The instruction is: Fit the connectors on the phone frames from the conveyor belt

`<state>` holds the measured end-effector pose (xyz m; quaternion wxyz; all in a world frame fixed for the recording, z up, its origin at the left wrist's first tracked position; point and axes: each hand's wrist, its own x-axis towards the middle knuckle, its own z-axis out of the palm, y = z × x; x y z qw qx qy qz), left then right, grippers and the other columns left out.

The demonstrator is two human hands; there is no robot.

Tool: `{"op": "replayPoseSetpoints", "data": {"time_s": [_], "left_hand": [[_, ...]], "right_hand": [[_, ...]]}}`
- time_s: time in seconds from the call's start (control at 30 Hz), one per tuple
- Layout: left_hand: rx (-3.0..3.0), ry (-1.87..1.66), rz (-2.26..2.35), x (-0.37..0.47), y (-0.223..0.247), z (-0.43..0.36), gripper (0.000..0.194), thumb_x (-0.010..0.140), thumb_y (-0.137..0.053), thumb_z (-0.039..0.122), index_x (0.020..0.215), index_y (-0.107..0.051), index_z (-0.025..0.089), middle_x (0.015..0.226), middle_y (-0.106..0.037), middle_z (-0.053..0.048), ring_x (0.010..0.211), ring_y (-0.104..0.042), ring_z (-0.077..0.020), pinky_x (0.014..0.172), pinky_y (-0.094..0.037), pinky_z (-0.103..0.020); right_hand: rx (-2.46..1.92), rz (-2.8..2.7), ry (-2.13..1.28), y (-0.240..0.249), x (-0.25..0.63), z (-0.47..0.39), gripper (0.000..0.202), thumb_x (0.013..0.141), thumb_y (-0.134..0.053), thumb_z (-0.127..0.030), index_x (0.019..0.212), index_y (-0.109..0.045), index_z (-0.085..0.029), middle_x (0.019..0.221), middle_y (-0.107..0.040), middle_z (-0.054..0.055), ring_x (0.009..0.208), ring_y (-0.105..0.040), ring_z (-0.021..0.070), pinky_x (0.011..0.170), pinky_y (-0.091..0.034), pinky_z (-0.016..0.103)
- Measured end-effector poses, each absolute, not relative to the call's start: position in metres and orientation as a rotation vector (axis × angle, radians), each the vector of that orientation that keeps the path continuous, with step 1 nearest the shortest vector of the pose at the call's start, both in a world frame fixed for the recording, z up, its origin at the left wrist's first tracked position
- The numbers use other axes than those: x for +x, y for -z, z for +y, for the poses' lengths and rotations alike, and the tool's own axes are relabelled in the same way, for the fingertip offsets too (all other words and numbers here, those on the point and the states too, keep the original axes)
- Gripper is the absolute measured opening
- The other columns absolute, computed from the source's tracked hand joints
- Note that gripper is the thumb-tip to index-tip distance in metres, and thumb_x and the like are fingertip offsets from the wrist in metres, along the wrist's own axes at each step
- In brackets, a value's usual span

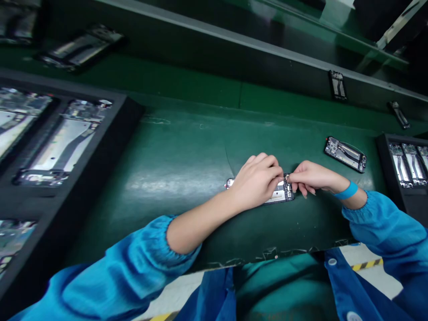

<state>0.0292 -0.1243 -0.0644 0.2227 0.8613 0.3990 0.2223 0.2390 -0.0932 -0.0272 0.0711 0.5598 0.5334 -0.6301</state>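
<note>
An opened phone (279,196) with its circuit board and inner parts bare lies flat on the green mat. My left hand (256,180) rests across the middle of the phone with curled fingers gripping it, hiding much of it. Its left end shows past the wrist. At the phone's right end, my right hand (306,176) has thumb and index finger pinched together at the board's edge. Whatever small part sits in that pinch is too small to make out; the other fingers curl below. A blue band (347,191) circles my right wrist.
Another opened phone (346,154) lies to the right on the green mat (174,160). Black trays (129,113) with opened phones stand at left and far right. More opened phones lie on the strip behind, including one (83,47) at upper left. A metal rail (207,29) runs behind.
</note>
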Motion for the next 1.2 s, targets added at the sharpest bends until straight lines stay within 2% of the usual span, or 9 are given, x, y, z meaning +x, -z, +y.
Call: {"op": "replayPoseSetpoints", "data": {"time_s": [0.23, 0.43, 0.57, 0.7, 0.8, 0.93, 1.07, 1.13, 1.2], "left_hand": [[2.479, -0.53, 1.07, 0.039, 0.065, -0.116, 0.02, 0.1, -0.047, 0.02, 0.088, -0.062, 0.018, 0.091, -0.066, -0.005, 0.084, -0.053, -0.021, 0.074, -0.037, -0.035], [2.512, -0.552, 1.162, 0.045, 0.068, -0.119, 0.019, 0.098, -0.046, 0.019, 0.086, -0.062, 0.017, 0.086, -0.067, -0.007, 0.082, -0.056, -0.0227, 0.073, -0.037, -0.037], [2.41, -0.617, 1.252, 0.045, 0.068, -0.119, 0.01, 0.095, -0.053, 0.023, 0.093, -0.062, 0.019, 0.084, -0.069, -0.004, 0.079, -0.057, -0.0216, 0.071, -0.038, -0.036], [2.404, -0.668, 1.268, 0.033, 0.061, -0.124, 0.018, 0.099, -0.053, 0.027, 0.111, -0.065, 0.019, 0.1, -0.071, -0.006, 0.094, -0.059, -0.0244, 0.078, -0.04, -0.038], [2.504, -0.669, 1.16, 0.019, 0.056, -0.133, 0.023, 0.101, -0.051, 0.03, 0.113, -0.07, 0.021, 0.116, -0.068, -0.01, 0.11, -0.057, -0.0294, 0.089, -0.041, -0.044], [2.568, -0.664, 1.06, 0.007, 0.058, -0.143, 0.027, 0.1, -0.053, 0.032, 0.117, -0.072, 0.022, 0.131, -0.063, -0.013, 0.122, -0.053, -0.0343, 0.097, -0.04, -0.051], [2.606, -0.671, 1.043, 0.008, 0.063, -0.145, 0.031, 0.101, -0.053, 0.032, 0.125, -0.07, 0.023, 0.137, -0.061, -0.014, 0.129, -0.051, -0.035, 0.103, -0.039, -0.054], [2.65, -0.638, 1.016, 0.009, 0.063, -0.145, 0.035, 0.102, -0.053, 0.038, 0.131, -0.067, 0.025, 0.142, -0.059, -0.014, 0.132, -0.049, -0.0358, 0.106, -0.038, -0.056], [2.689, -0.575, 0.993, 0.009, 0.063, -0.144, 0.041, 0.102, -0.052, 0.046, 0.136, -0.064, 0.026, 0.148, -0.054, -0.015, 0.135, -0.047, -0.0372, 0.108, -0.037, -0.058]], "right_hand": [[1.654, 1.594, 1.888, 0.026, 0.24, -0.092, 0.033, 0.088, -0.062, -0.032, 0.061, -0.069, -0.015, 0.043, -0.062, 0.0, 0.029, -0.041, 0.0058, 0.033, -0.027, 0.018], [1.791, 1.942, 1.508, 0.028, 0.235, -0.104, 0.032, 0.084, -0.06, -0.029, 0.056, -0.069, -0.016, 0.038, -0.045, -0.004, 0.038, -0.035, 0.0075, 0.04, -0.021, 0.024], [1.834, 2.114, 1.456, 0.026, 0.237, -0.113, 0.032, 0.086, -0.059, -0.032, 0.06, -0.069, -0.016, 0.05, -0.052, -0.002, 0.05, -0.042, 0.0103, 0.047, -0.028, 0.026], [1.8, 2.46, 1.707, 0.014, 0.245, -0.126, 0.033, 0.099, -0.051, -0.033, 0.085, -0.077, -0.017, 0.081, -0.065, 0.003, 0.076, -0.059, 0.0149, 0.07, -0.045, 0.028], [1.72, 2.805, 1.496, 0.011, 0.247, -0.143, 0.029, 0.104, -0.051, -0.033, 0.1, -0.076, -0.02, 0.086, -0.065, 0.004, 0.082, -0.061, 0.0163, 0.075, -0.046, 0.029], [1.516, 3.012, 1.181, 0.022, 0.246, -0.162, 0.022, 0.105, -0.051, -0.029, 0.103, -0.072, -0.021, 0.087, -0.07, 0.005, 0.079, -0.062, 0.0178, 0.074, -0.048, 0.031], [1.382, 3.039, 0.636, 0.028, 0.251, -0.161, 0.026, 0.103, -0.054, -0.032, 0.09, -0.072, -0.019, 0.083, -0.07, 0.008, 0.075, -0.058, 0.02, 0.071, -0.044, 0.035], [1.306, 2.991, 0.642, 0.03, 0.254, -0.153, 0.031, 0.103, -0.053, -0.033, 0.081, -0.07, -0.019, 0.078, -0.068, 0.007, 0.072, -0.057, 0.0195, 0.068, -0.043, 0.034], [1.358, 2.979, 0.856, 0.034, 0.256, -0.142, 0.035, 0.104, -0.05, -0.032, 0.075, -0.065, -0.02, 0.073, -0.065, 0.005, 0.07, -0.057, 0.0177, 0.067, -0.043, 0.032]]}}
